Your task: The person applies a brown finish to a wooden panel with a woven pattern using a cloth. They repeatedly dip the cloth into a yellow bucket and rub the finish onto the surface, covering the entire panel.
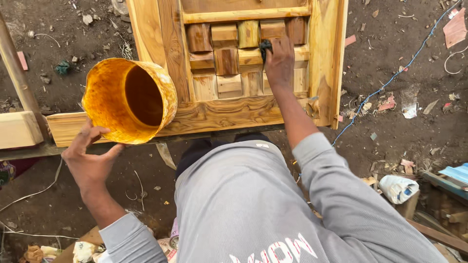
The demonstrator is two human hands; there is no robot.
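Note:
My left hand (90, 158) holds a stained orange-yellow plastic tub (129, 100) from below, tilted so its open mouth faces the camera. My right hand (279, 61) presses a small dark cloth (265, 47) against the carved block panel of a wooden door (234, 112) that lies flat in front of me. The wood under and around the cloth looks wet and glossy. Both arms wear grey sleeves.
The door rests on a support over bare dirt strewn with scraps. A pale wooden block (17, 129) and a pole stand at the left. A blue cord (390, 80) runs across the ground at the right, near a crumpled white bag (397, 189).

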